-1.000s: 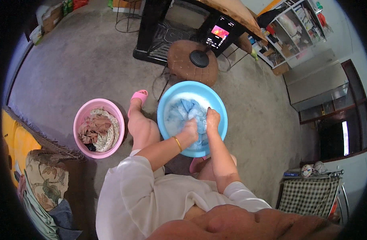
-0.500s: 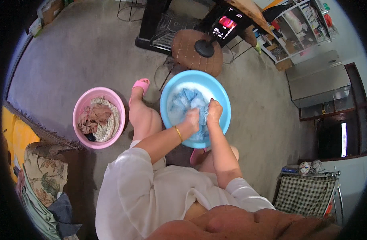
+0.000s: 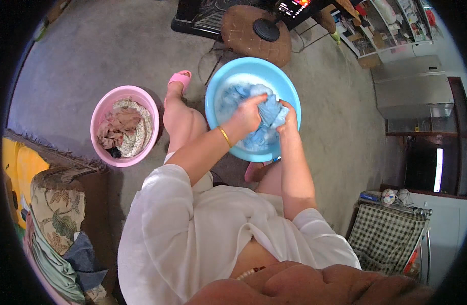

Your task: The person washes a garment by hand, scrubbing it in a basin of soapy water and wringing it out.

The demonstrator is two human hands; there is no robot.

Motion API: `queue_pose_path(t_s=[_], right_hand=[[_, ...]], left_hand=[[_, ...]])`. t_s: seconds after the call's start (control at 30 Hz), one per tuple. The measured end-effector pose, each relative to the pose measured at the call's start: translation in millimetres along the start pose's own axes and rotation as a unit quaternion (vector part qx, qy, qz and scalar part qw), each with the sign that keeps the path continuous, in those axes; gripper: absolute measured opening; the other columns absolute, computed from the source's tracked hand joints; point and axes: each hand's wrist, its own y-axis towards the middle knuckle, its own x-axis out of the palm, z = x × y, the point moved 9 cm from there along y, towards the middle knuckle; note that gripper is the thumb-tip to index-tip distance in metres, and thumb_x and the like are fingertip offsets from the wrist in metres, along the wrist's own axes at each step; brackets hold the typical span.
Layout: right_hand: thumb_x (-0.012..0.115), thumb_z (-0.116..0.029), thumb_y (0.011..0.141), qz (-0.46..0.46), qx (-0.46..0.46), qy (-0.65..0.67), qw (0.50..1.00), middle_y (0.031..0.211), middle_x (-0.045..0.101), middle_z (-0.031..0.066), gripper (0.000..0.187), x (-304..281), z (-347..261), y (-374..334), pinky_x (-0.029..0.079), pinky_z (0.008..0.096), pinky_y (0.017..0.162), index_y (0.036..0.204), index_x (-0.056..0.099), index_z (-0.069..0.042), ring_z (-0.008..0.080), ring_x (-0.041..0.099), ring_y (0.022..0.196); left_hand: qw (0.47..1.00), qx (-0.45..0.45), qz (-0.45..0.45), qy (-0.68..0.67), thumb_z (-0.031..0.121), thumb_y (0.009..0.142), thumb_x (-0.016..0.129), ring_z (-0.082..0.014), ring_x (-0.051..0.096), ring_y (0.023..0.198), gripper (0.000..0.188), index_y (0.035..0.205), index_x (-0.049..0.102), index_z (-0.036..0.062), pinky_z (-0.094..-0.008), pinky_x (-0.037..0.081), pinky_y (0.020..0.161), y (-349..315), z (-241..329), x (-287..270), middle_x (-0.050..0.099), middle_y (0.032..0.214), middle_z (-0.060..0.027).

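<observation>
A round blue basin (image 3: 211, 107) with white suds and water stands on the floor between my legs. In it lies a wet light-blue cloth garment (image 3: 268, 111), partly lifted and bunched between my hands. My left hand (image 3: 249, 113), with a gold bangle at the wrist, grips the bunch from its left side. At the garment's right end, my right hand (image 3: 289, 118) is closed round a fold of it. More of the blue cloth rests in the suds below; whether it is one piece I cannot tell.
A pink basin (image 3: 94, 133) holding brown and patterned clothes stands to the left. Beyond the blue basin is a brown stool (image 3: 243, 31) bearing a black round stand (image 3: 266, 29). A cloth-draped sofa (image 3: 55, 203) is at lower left, a checkered-cloth rack (image 3: 386, 236) at lower right.
The view has tilted, so the basins sit higher in the picture. My hands have come up with the blue garment, now bunched between them; my left hand is less blurred.
</observation>
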Motion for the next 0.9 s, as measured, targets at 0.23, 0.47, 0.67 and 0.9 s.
queue_pose_path(t_s=[0.23,0.47,0.67,0.9], right_hand=[[0.046,-0.013,0.083,-0.057,-0.095,0.028,0.993,0.102,0.059,0.0128,0.025,34.2,-30.6,-57.7,0.045,0.0379,0.082,0.099,0.056,0.001,0.0249,0.057,0.091],[0.052,-0.011,0.075,-0.031,-0.444,-0.441,0.78,0.098,0.059,0.014,0.017,94.9,-35.5,-116.4,0.042,0.0386,0.085,0.086,0.062,-0.005,0.0294,0.055,0.091],[0.06,-0.011,0.065,0.009,-0.4,-0.532,0.746,0.082,0.059,0.0169,0.011,96.3,-29.4,-112.7,0.042,0.0403,0.078,0.073,0.059,-0.004,0.0349,0.054,0.084],[0.059,-0.007,0.064,-0.034,-0.443,-0.544,0.712,0.08,0.059,0.0166,0.009,109.3,-30.0,-141.9,0.043,0.0397,0.076,0.073,0.057,-0.004,0.0346,0.054,0.082]], left_hand=[[0.998,-0.035,0.005,-0.058,0.038,0.09,0.038,-0.0261,0.037,0.121,0.055,0.128,0.03,-0.0023,-0.0393,0.027,0.103,-7.0,15.7,11.1,0.037,0.132,-0.0136],[0.999,-0.045,-0.005,-0.011,0.05,0.088,0.032,-0.026,0.047,0.11,0.061,0.125,0.036,0.0011,-0.039,0.037,0.094,-16.7,7.7,12.7,0.049,0.119,-0.0131],[0.993,-0.035,0.107,-0.021,0.036,0.089,0.037,-0.0267,0.053,0.1,0.044,0.115,0.046,0.0017,-0.0392,0.041,0.089,-24.2,-0.8,-11.6,0.054,0.108,-0.0157],[0.992,-0.094,0.075,0.045,0.028,0.085,0.043,-0.0289,0.057,0.088,0.035,0.108,0.048,0.0023,-0.0413,0.046,0.079,-18.5,3.9,-10.0,0.057,0.1,-0.0159]])
